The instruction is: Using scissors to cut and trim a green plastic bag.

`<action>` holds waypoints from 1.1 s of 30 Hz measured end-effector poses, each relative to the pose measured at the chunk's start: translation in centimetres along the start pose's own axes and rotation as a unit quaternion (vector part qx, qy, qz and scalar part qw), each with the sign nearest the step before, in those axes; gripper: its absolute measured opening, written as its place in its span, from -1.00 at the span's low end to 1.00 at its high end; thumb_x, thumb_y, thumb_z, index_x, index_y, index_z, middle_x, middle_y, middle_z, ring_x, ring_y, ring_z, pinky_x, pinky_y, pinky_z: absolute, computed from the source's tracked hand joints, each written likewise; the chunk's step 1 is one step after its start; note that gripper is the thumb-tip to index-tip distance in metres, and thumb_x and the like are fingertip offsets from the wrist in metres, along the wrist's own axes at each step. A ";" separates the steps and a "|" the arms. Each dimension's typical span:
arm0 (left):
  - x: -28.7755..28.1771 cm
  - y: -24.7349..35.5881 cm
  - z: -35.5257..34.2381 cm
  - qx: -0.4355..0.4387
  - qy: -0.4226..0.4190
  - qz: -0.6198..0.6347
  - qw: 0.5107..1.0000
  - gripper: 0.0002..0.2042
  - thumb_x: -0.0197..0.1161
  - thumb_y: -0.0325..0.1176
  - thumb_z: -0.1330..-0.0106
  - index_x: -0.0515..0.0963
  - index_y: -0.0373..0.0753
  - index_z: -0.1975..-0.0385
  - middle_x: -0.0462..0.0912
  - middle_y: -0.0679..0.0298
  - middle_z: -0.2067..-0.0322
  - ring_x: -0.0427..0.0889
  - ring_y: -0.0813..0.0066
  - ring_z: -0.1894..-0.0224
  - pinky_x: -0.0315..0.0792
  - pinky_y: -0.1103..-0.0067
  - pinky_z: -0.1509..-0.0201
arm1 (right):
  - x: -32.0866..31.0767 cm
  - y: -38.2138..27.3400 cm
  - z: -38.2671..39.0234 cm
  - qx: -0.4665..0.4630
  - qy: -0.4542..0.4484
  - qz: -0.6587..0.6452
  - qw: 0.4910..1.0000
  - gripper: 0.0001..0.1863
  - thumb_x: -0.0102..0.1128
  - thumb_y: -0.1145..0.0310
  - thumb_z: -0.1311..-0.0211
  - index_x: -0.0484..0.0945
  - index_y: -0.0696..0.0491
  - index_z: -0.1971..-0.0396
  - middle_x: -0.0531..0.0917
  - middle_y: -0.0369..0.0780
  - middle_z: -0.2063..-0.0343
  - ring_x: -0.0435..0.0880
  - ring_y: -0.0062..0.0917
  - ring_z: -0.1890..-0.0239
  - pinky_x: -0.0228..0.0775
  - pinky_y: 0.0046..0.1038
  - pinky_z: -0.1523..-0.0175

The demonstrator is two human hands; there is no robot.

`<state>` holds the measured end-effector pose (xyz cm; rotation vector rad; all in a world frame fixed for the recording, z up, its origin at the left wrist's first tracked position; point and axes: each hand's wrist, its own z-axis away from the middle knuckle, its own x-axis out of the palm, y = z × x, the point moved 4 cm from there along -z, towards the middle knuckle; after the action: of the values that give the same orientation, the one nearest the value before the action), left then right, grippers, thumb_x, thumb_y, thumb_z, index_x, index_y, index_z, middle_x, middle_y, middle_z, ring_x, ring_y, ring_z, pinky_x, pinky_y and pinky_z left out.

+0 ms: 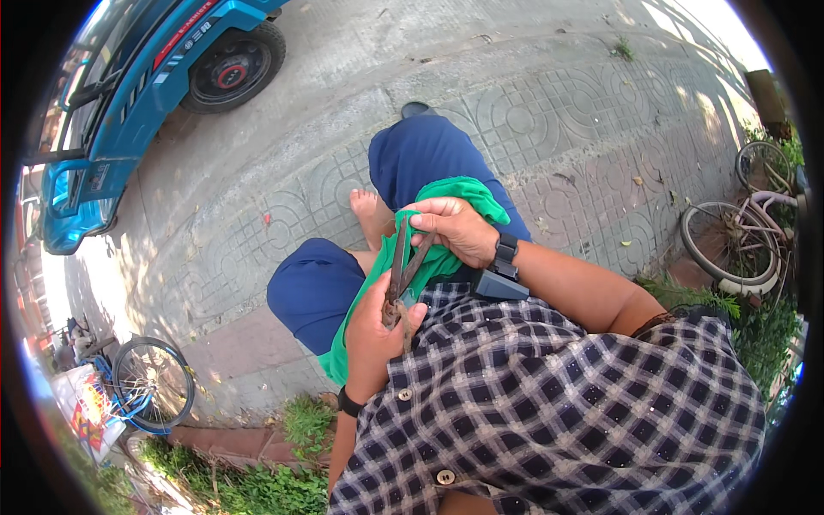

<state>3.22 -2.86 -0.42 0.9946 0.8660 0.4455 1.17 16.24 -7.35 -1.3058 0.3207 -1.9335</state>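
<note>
I hold a pair of dull, rusty metal scissors [396, 276] by the handles in my left hand [380, 330], blades open and pointing up against green cloth [463, 190]. My right hand [455, 230] pinches the cloth near the blade tips, thumb and fingers closed on it. The cloth lies across my lap over dark blue trousers [315, 292], trailing down past my left hand. My right wrist wears a black strap with a boxy device [499, 284]; my left wrist has a black band. A bare foot [365, 204] shows between my knees.
Beyond my legs is a patterned paved walkway [558, 129]. A blue three-wheeled vehicle [120, 129] stands at upper left, a blue bicycle [154, 383] with a white bag at lower left, and a pale bicycle [730, 236] at right. Plants [305, 425] grow along the near edge.
</note>
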 end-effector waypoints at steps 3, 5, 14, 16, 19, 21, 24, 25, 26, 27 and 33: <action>0.0 0.7 0.0 -0.032 -0.004 -0.028 0.999 -0.37 0.39 -0.21 -0.17 0.32 -0.43 -0.15 0.53 0.18 0.09 0.50 0.57 0.15 0.40 0.66 0.08 | -0.1 0.0 0.0 -0.006 -0.002 0.003 1.000 -0.74 0.19 0.38 -0.26 0.56 0.12 0.09 0.67 -0.25 0.22 0.63 -0.65 0.29 0.52 -0.59 0.13; 0.0 0.8 0.1 -0.039 -0.001 -0.027 0.999 -0.37 0.38 -0.20 -0.17 0.32 -0.43 -0.15 0.53 0.19 0.10 0.49 0.58 0.17 0.39 0.68 0.10 | -0.1 -0.1 0.1 -0.005 -0.002 0.007 1.000 -0.71 0.20 0.38 -0.25 0.54 0.16 0.07 0.64 -0.29 0.25 0.61 -0.67 0.29 0.51 -0.60 0.13; 0.1 0.4 0.2 -0.062 -0.012 -0.007 0.998 -0.38 0.39 -0.19 -0.16 0.33 -0.43 -0.13 0.54 0.21 0.14 0.48 0.60 0.19 0.38 0.69 0.11 | -0.1 0.0 0.1 -0.004 0.000 0.008 1.000 -0.75 0.19 0.38 -0.26 0.57 0.11 0.09 0.67 -0.25 0.23 0.63 -0.65 0.30 0.52 -0.58 0.14; 0.3 0.6 0.2 -0.051 0.015 -0.003 0.999 -0.41 0.37 -0.13 -0.15 0.39 -0.37 -0.09 0.55 0.19 0.23 0.50 0.47 0.27 0.40 0.61 0.16 | 0.0 0.0 0.1 -0.001 0.000 0.008 1.000 -0.74 0.20 0.37 -0.25 0.56 0.13 0.09 0.66 -0.27 0.24 0.62 -0.66 0.30 0.51 -0.59 0.15; 0.0 0.9 0.1 -0.057 0.024 -0.013 0.998 -0.41 0.37 -0.14 -0.15 0.39 -0.36 -0.09 0.56 0.17 0.23 0.52 0.45 0.26 0.41 0.59 0.16 | -0.2 0.2 0.0 0.003 0.000 0.013 1.000 -0.72 0.20 0.37 -0.25 0.55 0.15 0.09 0.64 -0.28 0.25 0.61 -0.68 0.30 0.51 -0.60 0.16; -0.1 1.3 -0.2 -0.074 0.006 -0.027 0.997 -0.39 0.39 -0.20 -0.16 0.33 -0.40 -0.13 0.55 0.19 0.13 0.52 0.55 0.18 0.41 0.65 0.09 | -0.3 0.3 0.0 0.004 0.000 0.018 1.000 -0.73 0.20 0.36 -0.25 0.55 0.15 0.09 0.64 -0.28 0.25 0.61 -0.68 0.30 0.51 -0.60 0.16; -0.5 1.6 -0.4 -0.047 0.047 -0.047 0.997 -0.39 0.38 -0.20 -0.17 0.33 -0.41 -0.13 0.56 0.15 0.12 0.54 0.50 0.17 0.41 0.63 0.07 | -0.2 0.0 0.3 0.008 -0.013 0.008 1.000 -0.74 0.19 0.38 -0.26 0.55 0.14 0.09 0.66 -0.24 0.23 0.63 -0.64 0.24 0.53 -0.57 0.12; -0.7 1.4 -0.3 -0.028 0.054 -0.067 0.996 -0.39 0.38 -0.19 -0.17 0.33 -0.41 -0.13 0.55 0.15 0.13 0.54 0.49 0.18 0.41 0.62 0.08 | -0.1 0.0 0.3 0.006 -0.006 0.012 1.000 -0.72 0.19 0.36 -0.26 0.54 0.13 0.08 0.65 -0.27 0.24 0.61 -0.67 0.27 0.51 -0.60 0.15; -0.7 1.1 -0.2 -0.009 0.061 -0.087 0.994 -0.39 0.38 -0.19 -0.17 0.33 -0.41 -0.13 0.55 0.15 0.13 0.54 0.48 0.19 0.41 0.62 0.08 | -0.1 -0.1 0.3 0.004 0.001 0.017 1.000 -0.71 0.20 0.33 -0.26 0.53 0.12 0.06 0.64 -0.31 0.26 0.60 -0.70 0.31 0.50 -0.62 0.18; -0.5 0.8 0.0 -0.009 0.061 -0.087 0.994 -0.39 0.38 -0.19 -0.17 0.33 -0.41 -0.13 0.55 0.15 0.13 0.54 0.48 0.19 0.41 0.62 0.08 | -0.1 0.0 0.3 0.004 0.000 0.017 1.000 -0.71 0.20 0.33 -0.26 0.53 0.12 0.06 0.64 -0.31 0.26 0.60 -0.70 0.31 0.50 -0.62 0.18; -0.3 0.8 0.5 -0.014 0.060 -0.041 0.997 -0.39 0.36 -0.01 -0.10 0.44 -0.33 -0.04 0.56 0.16 0.33 0.54 0.32 0.36 0.43 0.50 0.25 | -0.3 0.4 -0.2 -0.012 -0.028 0.002 1.000 -0.76 0.17 0.30 -0.29 0.54 0.06 0.10 0.62 -0.37 0.28 0.58 -0.71 0.25 0.47 -0.62 0.14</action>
<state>3.44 -2.98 0.50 0.9099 1.0009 0.4504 1.27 16.18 -7.88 -1.3710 0.3184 -1.8903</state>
